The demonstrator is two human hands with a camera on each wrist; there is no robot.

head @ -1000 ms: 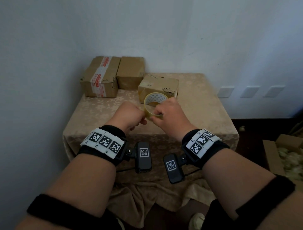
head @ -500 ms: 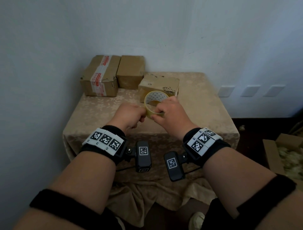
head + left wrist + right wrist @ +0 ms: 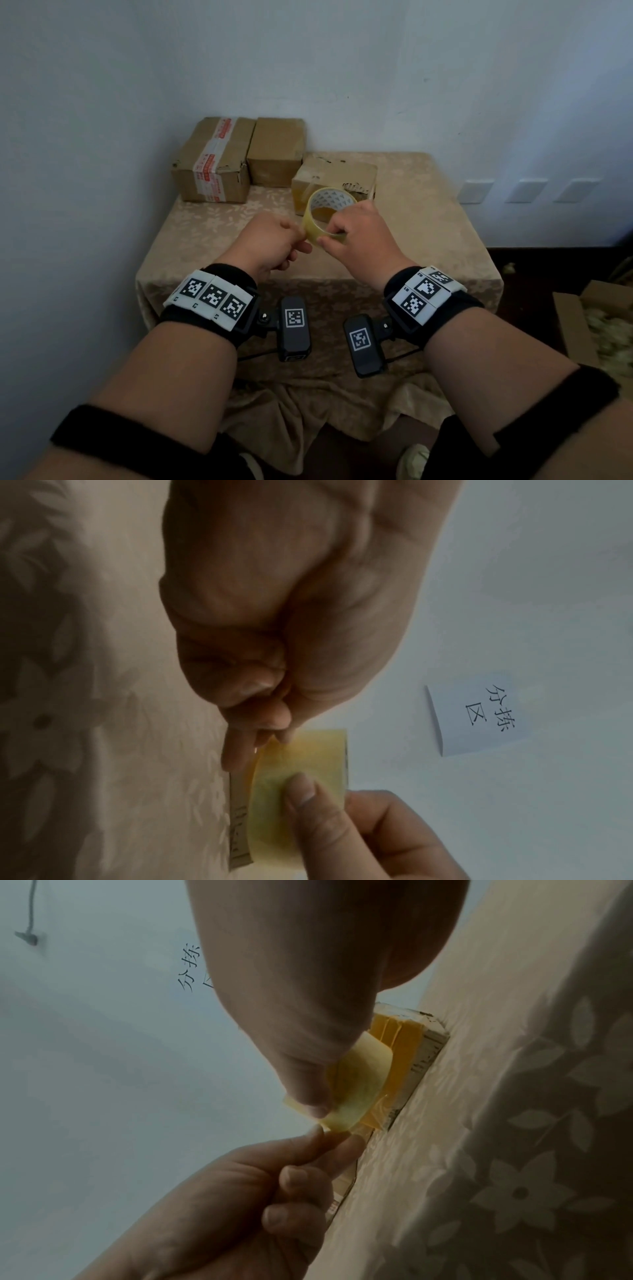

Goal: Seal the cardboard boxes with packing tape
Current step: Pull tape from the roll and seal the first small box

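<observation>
Above the cloth-covered table's [image 3: 212,236] middle, the right hand [image 3: 356,236] grips the tape roll [image 3: 325,214] while the left hand [image 3: 270,240] pinches its loose end, so no strip seems applied yet, and three cardboard boxes [image 3: 334,180] wait along the far edge.

Place: plain room corner used as a makeshift parcel-packing spot, likely in a home or small office.
Walls: bare, pale wall [image 3: 308,61] beyond and to the left of the hands.
Sign: paper note [image 3: 479,712] with handwritten Chinese characters stuck on the wall beyond the hands.
Work surface: small table under a beige floral cloth [image 3: 212,233], beneath the hands.
Goods: three worn cardboard boxes [image 3: 214,161] beyond the hands, against the wall.
Fittings: three wall plates [image 3: 529,190] low, right of the hands.
Floor: dark; open carton [image 3: 596,318] of pale filler far right.
</observation>
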